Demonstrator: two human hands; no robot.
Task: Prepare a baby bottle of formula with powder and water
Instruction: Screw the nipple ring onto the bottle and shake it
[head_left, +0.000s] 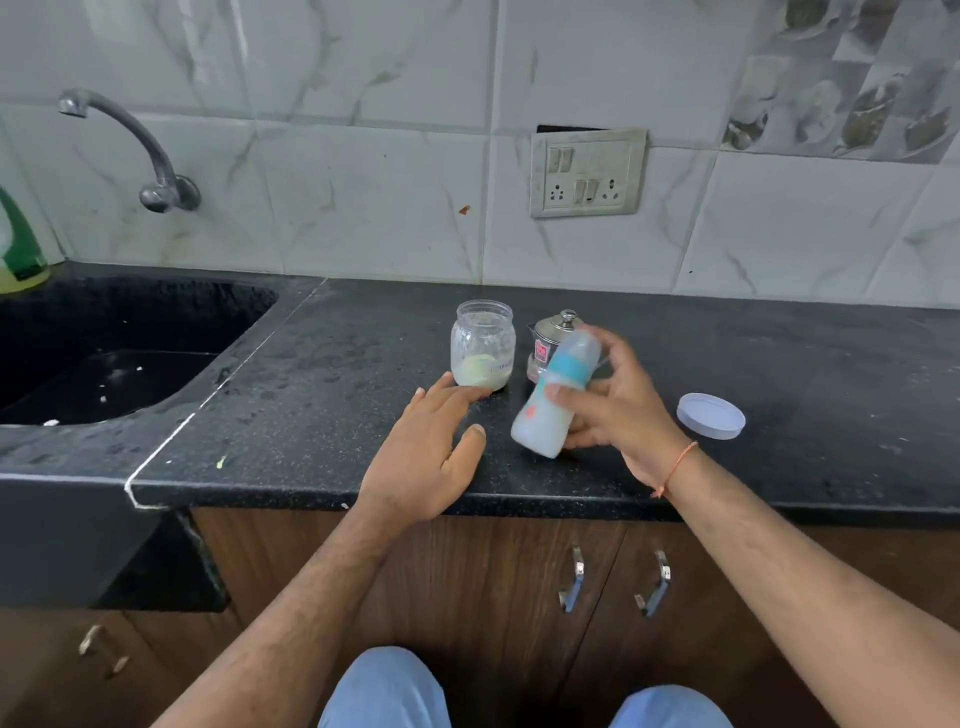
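Milky-white liquid is filling the one baby bottle (553, 397), which the right hand (613, 405) is gripping with fingers (569, 391) wrapped around it, tilted, cap end pointing far-right. The left hand (426, 452) is lying flat, fingers apart, on the black tabletop (311, 395), just beside one open glass jar (483, 345). One steel pot (550, 338) is standing behind the bottle; one white lid (710, 415) is lying right.

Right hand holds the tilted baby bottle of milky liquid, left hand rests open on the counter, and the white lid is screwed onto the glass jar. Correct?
Not quite. The head view shows the glass jar open, and the white lid lies flat on the counter to the right hand's right. The rest holds: right hand grips the tilted baby bottle, left hand rests open.
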